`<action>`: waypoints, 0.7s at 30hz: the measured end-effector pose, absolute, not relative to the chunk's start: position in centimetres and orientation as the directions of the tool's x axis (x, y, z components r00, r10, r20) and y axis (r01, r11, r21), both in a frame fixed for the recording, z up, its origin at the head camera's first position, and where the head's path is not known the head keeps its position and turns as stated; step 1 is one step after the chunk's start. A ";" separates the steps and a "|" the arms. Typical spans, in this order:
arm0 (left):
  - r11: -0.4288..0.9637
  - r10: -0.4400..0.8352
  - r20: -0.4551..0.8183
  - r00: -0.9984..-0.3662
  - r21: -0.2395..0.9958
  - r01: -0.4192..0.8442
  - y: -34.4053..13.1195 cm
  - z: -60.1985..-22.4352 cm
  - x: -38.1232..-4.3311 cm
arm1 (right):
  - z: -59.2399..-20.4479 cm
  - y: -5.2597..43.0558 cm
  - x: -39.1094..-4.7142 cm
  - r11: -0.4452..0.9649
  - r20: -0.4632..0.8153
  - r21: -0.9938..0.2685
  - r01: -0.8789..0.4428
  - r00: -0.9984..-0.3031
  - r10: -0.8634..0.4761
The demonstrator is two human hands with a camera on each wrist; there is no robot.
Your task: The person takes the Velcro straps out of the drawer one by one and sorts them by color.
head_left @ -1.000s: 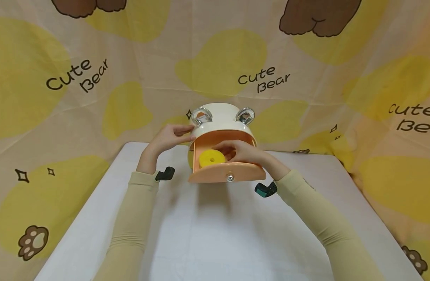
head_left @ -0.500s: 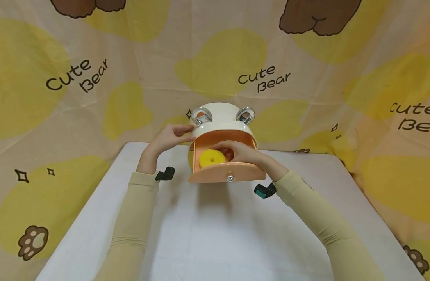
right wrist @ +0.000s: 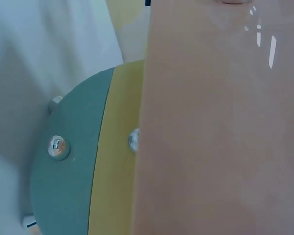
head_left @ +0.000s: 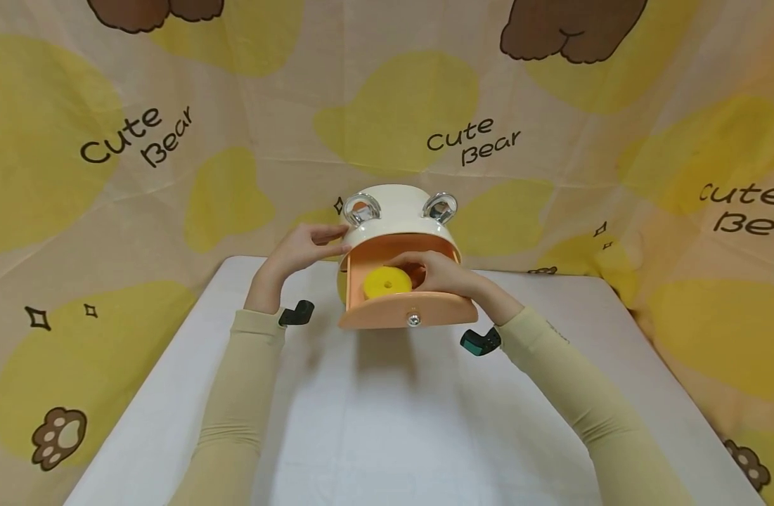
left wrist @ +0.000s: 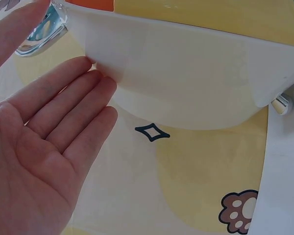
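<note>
Right hand [head_left: 439, 273] pinches the yellow disc [head_left: 388, 282] inside the pulled-out orange drawer [head_left: 377, 313]; left hand [head_left: 298, 249], fingers straight, lies at the white cabinet [head_left: 396, 200]. Handling the disc seems the current step; next likely needs careful finger clearance.

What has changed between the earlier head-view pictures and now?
The yellow disc has shifted slightly to the person's right and away from the front of the orange drawer. The right hand has moved slightly right too, and now appears to grip the disc's edge. The left hand stays beside the white case; the drawer stays open.
</note>
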State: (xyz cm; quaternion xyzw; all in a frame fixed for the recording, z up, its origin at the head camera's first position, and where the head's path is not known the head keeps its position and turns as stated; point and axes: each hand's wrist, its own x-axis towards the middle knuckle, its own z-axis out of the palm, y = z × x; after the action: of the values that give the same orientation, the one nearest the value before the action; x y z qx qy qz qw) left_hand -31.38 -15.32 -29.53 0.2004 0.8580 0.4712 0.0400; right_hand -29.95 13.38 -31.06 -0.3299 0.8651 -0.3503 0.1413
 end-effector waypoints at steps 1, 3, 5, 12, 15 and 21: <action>0.477 0.380 0.120 -0.917 0.824 0.305 -15.3 -29.5 -31.4 | -31.0 13.5 -30.0 0.532 -0.008 -0.704 -0.470 -0.744 -0.668; 0.481 0.375 0.122 -0.919 0.822 0.305 -15.3 -29.4 -31.3 | -30.9 13.7 -30.0 0.523 0.004 -0.712 -0.469 -0.748 -0.664; 0.484 0.375 0.125 -0.919 0.819 0.309 -15.3 -29.4 -31.3 | -30.9 14.0 -30.1 0.518 0.012 -0.717 -0.466 -0.751 -0.660; 0.490 0.372 0.125 -0.920 0.815 0.309 -15.3 -29.4 -31.3 | -30.2 15.0 -30.1 0.453 0.036 -0.774 -0.443 -0.745 -0.666; 0.489 0.372 0.125 -0.920 0.816 0.308 -15.3 -29.4 -31.2 | -29.9 15.6 -30.0 0.456 0.025 -0.785 -0.418 -0.758 -0.652; 0.484 0.381 0.127 -0.916 0.817 0.314 -15.3 -29.4 -31.4 | -29.3 16.9 -29.7 0.473 0.028 -0.784 -0.401 -0.785 -0.619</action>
State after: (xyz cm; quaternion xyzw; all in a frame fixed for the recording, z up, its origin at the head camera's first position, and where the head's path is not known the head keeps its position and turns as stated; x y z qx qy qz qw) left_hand -31.36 -15.26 -29.43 0.2021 0.8605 0.4662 0.0358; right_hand -29.67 16.91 -29.25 -0.3007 0.8482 -0.4160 0.1309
